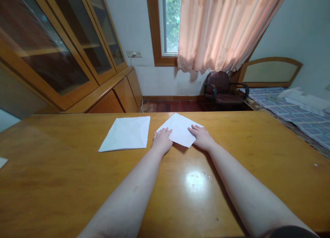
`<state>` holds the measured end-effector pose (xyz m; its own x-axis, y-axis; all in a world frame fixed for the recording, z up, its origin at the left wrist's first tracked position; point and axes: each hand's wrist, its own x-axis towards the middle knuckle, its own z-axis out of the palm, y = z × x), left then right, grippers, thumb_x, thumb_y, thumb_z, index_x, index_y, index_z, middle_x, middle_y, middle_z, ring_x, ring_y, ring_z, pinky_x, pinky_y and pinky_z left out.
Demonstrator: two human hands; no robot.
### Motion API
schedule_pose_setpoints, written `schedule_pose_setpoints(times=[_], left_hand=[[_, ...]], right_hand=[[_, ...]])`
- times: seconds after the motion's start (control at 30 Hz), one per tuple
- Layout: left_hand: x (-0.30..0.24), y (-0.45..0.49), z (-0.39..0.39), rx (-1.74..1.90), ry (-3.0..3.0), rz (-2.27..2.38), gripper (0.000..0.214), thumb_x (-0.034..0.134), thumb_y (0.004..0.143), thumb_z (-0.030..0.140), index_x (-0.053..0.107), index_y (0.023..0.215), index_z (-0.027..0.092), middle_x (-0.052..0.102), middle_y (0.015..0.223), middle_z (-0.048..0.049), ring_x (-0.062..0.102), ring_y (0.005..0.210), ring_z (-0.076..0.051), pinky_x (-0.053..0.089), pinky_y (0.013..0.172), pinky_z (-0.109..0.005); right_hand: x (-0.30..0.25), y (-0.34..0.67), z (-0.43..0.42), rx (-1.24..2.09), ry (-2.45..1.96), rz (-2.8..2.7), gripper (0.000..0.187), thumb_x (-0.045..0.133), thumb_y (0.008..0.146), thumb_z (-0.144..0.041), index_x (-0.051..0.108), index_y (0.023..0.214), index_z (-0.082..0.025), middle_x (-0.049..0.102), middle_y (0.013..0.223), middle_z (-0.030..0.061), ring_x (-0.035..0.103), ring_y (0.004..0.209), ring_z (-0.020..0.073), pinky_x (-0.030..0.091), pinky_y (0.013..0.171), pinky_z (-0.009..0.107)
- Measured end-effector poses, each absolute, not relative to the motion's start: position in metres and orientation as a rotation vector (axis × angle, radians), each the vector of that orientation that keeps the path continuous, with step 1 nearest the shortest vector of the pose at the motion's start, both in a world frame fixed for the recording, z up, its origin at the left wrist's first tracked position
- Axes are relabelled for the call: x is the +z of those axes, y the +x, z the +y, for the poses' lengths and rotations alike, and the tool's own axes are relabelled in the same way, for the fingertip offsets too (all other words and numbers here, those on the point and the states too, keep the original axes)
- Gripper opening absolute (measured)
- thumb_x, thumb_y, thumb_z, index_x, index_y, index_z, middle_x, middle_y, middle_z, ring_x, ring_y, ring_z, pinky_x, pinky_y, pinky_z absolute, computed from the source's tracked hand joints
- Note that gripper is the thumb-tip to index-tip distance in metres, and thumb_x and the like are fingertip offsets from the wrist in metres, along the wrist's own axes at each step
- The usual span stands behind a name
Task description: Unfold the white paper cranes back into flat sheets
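Observation:
A white folded sheet of paper (179,128) lies turned like a diamond on the wooden table (77,183). My left hand (162,139) rests at its left edge, fingertips flat on the paper. My right hand (201,135) presses on its right edge with fingers stretched out. Both hands lie flat and hold nothing. A second white sheet (126,133) lies flat on the table to the left of my left hand, untouched.
A wooden cabinet with glass doors (59,52) stands at the left. Behind the table are a dark office chair (223,88), a window with a peach curtain (221,28), and a bed with a checked cover (296,114) at the right. A paper corner (2,161) shows at far left.

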<state>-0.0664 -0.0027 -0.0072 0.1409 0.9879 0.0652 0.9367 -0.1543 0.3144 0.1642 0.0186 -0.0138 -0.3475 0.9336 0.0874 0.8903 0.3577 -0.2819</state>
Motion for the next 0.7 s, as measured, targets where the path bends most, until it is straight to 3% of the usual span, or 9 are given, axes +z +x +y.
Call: schedule_pose_setpoints(times=[0.13, 0.27, 0.4, 0.5, 0.6, 0.7], left_hand=[[-0.009, -0.064, -0.004, 0.264, 2.25, 1.889, 0.06, 0.045, 0.078, 0.026, 0.038, 0.138, 0.026, 0.033, 0.148, -0.0066, 0.025, 0.138, -0.027, 0.014, 0.111, -0.056], [-0.011, -0.063, -0.004, 0.217, 2.238, 1.911, 0.061, 0.044, 0.079, 0.027, 0.034, 0.14, 0.025, 0.028, 0.15, -0.0072, 0.021, 0.139, -0.027, 0.012, 0.111, -0.054], [-0.014, -0.062, -0.005, 0.143, 2.258, 1.901, 0.077, 0.05, 0.077, 0.047, 0.025, 0.144, 0.017, 0.016, 0.152, -0.0168, 0.011, 0.142, -0.03, 0.005, 0.111, -0.056], [-0.013, -0.06, -0.007, 0.099, 2.269, 1.865, 0.096, 0.048, 0.072, 0.066, 0.02, 0.145, 0.011, 0.01, 0.152, -0.0233, 0.003, 0.142, -0.033, 0.001, 0.11, -0.057], [-0.008, -0.058, -0.011, 0.096, 2.29, 1.757, 0.108, 0.045, 0.066, 0.077, 0.019, 0.144, 0.007, 0.009, 0.151, -0.0243, 0.001, 0.142, -0.033, 0.005, 0.112, -0.052], [-0.003, -0.056, -0.012, 0.152, 2.345, 1.599, 0.092, 0.039, 0.074, 0.072, 0.026, 0.143, 0.012, 0.015, 0.152, -0.0181, 0.01, 0.142, -0.029, 0.012, 0.113, -0.043]], right_hand=[[-0.008, 0.162, 0.015, 0.341, -1.44, -2.467, 0.064, 0.066, 0.072, -0.039, 0.049, 0.133, -0.025, 0.037, 0.145, 0.0118, 0.028, 0.135, 0.0346, 0.019, 0.108, 0.055], [-0.005, 0.162, 0.014, 0.564, -1.073, -2.506, 0.06, 0.069, 0.071, -0.043, 0.055, 0.126, -0.027, 0.049, 0.136, 0.0102, 0.041, 0.129, 0.0294, 0.026, 0.107, 0.049], [-0.004, 0.163, 0.013, 0.751, -0.978, -2.423, 0.04, 0.047, 0.087, -0.048, 0.061, 0.119, -0.027, 0.054, 0.132, 0.0086, 0.043, 0.127, 0.0277, 0.023, 0.107, 0.053], [-0.005, 0.161, 0.012, 0.777, -1.036, -2.327, 0.04, 0.032, 0.094, -0.041, 0.067, 0.108, -0.027, 0.061, 0.123, 0.006, 0.05, 0.122, 0.0235, 0.025, 0.107, 0.05], [-0.007, 0.158, 0.013, 0.624, -1.202, -2.303, 0.028, 0.047, 0.089, -0.038, 0.07, 0.1, -0.025, 0.066, 0.114, 0.0062, 0.055, 0.115, 0.0231, 0.033, 0.102, 0.044], [-0.008, 0.157, 0.016, 0.405, -1.453, -2.219, 0.022, 0.054, 0.085, -0.033, 0.071, 0.093, -0.022, 0.07, 0.103, 0.0071, 0.061, 0.102, 0.0227, 0.043, 0.091, 0.037]])
